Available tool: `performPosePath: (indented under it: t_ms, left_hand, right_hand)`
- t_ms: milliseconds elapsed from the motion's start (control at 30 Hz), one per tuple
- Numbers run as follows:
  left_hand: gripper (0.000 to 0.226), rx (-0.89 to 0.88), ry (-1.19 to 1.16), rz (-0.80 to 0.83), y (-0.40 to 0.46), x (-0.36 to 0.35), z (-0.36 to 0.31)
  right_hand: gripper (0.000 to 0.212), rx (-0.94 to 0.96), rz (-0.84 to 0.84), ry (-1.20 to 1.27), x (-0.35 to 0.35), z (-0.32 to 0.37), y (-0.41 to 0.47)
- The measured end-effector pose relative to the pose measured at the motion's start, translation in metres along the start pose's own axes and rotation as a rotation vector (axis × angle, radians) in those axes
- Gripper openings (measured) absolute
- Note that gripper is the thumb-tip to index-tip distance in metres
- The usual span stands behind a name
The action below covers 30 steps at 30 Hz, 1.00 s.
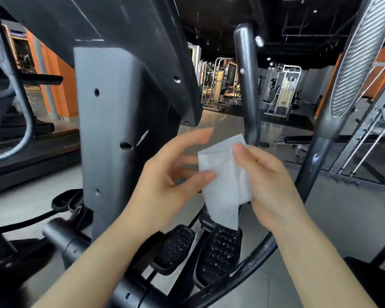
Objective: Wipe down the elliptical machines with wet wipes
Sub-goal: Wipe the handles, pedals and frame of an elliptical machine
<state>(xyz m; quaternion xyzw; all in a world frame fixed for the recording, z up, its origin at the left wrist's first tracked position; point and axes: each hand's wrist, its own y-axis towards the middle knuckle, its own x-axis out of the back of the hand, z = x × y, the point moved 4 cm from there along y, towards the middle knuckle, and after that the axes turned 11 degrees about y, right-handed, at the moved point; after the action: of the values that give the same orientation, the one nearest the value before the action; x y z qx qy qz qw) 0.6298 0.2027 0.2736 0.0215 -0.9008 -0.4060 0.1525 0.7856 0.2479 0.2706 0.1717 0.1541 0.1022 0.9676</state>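
Observation:
A white wet wipe, folded and hanging down, is in mid-air between my hands. My right hand grips its right side, thumb on top. My left hand touches the wipe's left edge with its thumb and fingertips, the fingers loosely extended. Close in front stands the elliptical machine's grey upright column beneath the dark console underside. Two black studded pedals lie below the wipe. A dark handlebar post rises just behind the wipe.
A ribbed grey moving handle arcs up at the right, its curved arm running down past my right forearm. A treadmill stands to the left by an orange wall. Weight machines fill the far gym floor.

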Motion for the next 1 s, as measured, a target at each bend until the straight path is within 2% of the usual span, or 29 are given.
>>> performPosePath:
  t_ms: [67, 167, 267, 400, 533, 600, 667, 733, 800, 867, 933, 1000]
  left_hand:
    - [0.029, 0.078, -0.067, -0.025, 0.002, 0.003, -0.002]
    - [0.016, 0.151, -0.027, -0.093, 0.000, 0.007, 0.002]
    - [0.005, 0.229, 0.017, -0.189, -0.005, 0.014, 0.009]
    - [0.017, 0.318, 0.075, -0.271, -0.014, 0.016, 0.015]
    - [0.005, 0.379, 0.026, -0.284, -0.028, 0.019, 0.016]
    - [0.021, 0.455, -0.039, -0.242, -0.037, 0.019, 0.016]
    - [0.031, 0.484, -0.073, -0.254, -0.043, 0.021, 0.016]
    - [0.032, 0.472, -0.025, -0.321, -0.048, 0.023, 0.020]
    - [0.031, 0.453, 0.021, -0.359, -0.053, 0.022, 0.025]
    - [0.031, 0.407, 0.045, -0.331, -0.057, 0.018, 0.026]
    - [0.027, 0.301, 0.215, -0.341, -0.061, 0.022, 0.025]
    - [0.020, 0.102, 0.679, -0.398, -0.061, 0.038, 0.024]
  right_hand:
    - [0.027, -0.039, 0.033, -0.004, -0.004, -0.007, -0.004]
    - [0.033, -0.075, 0.080, -0.013, -0.007, -0.016, -0.011]
    - [0.020, -0.051, 0.199, -0.015, -0.012, -0.017, -0.015]
    - [0.006, -0.030, 0.174, -0.109, -0.017, -0.024, -0.016]
    - [0.043, 0.083, 0.161, -0.236, -0.025, -0.031, -0.018]
    - [0.050, 0.117, 0.144, -0.276, -0.028, -0.034, -0.020]
    - [0.054, 0.066, 0.122, -0.209, -0.030, -0.037, -0.021]
    - [0.045, -0.129, 0.139, -0.028, -0.029, -0.048, -0.023]
    - [0.026, -0.349, 0.245, 0.137, -0.035, -0.059, -0.030]
    - [0.024, -0.469, 0.299, 0.214, -0.036, -0.067, -0.038]
    - [0.026, -0.447, 0.223, 0.265, -0.028, -0.066, -0.035]
    - [0.015, -0.230, 0.082, 0.190, -0.014, -0.051, -0.020]
